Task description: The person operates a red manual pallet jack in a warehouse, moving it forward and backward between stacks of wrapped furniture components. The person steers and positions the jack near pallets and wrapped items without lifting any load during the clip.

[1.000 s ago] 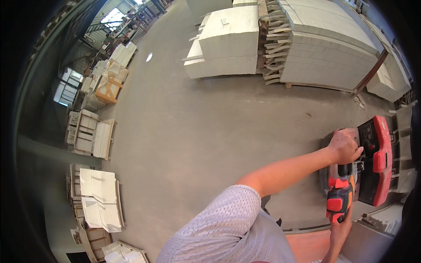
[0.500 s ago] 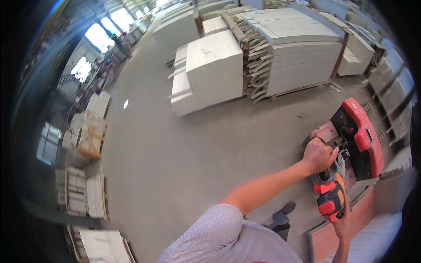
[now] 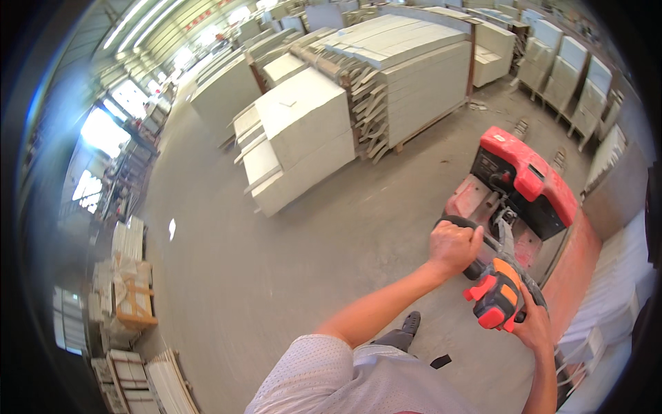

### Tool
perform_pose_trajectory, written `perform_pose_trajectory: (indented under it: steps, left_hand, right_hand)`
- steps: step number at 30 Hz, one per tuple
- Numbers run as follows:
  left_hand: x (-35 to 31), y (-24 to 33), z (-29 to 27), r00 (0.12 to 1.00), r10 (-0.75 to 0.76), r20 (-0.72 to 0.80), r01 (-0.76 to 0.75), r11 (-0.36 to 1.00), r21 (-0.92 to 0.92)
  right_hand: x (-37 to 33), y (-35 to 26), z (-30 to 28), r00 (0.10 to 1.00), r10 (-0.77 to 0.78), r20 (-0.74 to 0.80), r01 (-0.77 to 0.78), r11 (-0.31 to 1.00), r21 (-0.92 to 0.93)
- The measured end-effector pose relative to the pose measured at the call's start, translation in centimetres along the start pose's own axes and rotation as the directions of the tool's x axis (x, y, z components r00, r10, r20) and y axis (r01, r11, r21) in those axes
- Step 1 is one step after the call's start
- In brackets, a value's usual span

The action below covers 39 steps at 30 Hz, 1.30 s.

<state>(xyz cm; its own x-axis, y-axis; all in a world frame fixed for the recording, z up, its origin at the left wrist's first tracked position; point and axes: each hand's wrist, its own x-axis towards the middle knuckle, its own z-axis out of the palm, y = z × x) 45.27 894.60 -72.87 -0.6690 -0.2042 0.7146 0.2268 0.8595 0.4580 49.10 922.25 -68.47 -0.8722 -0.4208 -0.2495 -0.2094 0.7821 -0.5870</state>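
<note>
Head view: pale slab stacks [image 3: 427, 86] stand beyond and left of the red-and-black pallet truck [image 3: 531, 181], with a reddish panel [image 3: 576, 255] just right of it. The truck's control handle [image 3: 502, 293] extends from its body toward the person. Set apart, the left hand [image 3: 453, 247] grips a black bar [image 3: 477, 268] at the truck's near left, the right hand [image 3: 534, 326] clasps the control handle's right side; one dark shoe [image 3: 412, 322] is nearer than the truck
</note>
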Motion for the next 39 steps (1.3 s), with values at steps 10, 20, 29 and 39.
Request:
perform_pose_trajectory:
  steps: [10, 20, 29, 39]
  left_hand:
    - [-11.7, 0.9, -19.7, 0.848, -0.213, 0.484, 0.263, 0.964, -0.037]
    - [-10.0, 9.8, -36.1, 0.237, -0.192, 0.952, -0.507, 0.812, 0.290]
    - [-17.2, 7.8, -58.2, 0.362, 0.077, 0.929, -0.460, 0.882, 0.106]
    - [-27.0, 8.5, -77.6, 0.332, 0.235, 0.914, -0.475, 0.878, -0.053]
  right_hand:
    - [-19.3, -6.9, 10.3, 0.992, -0.119, -0.040, 0.120, 0.993, 0.017]
    - [-33.0, -15.7, 12.3, 0.989, -0.108, -0.102, 0.110, 0.994, 0.009]
    - [-48.0, -32.6, 20.6, 0.992, 0.051, -0.114, -0.055, 0.998, -0.032]
    - [-63.8, -46.0, 30.4, 0.988, 0.045, -0.151, -0.051, 0.998, -0.039]
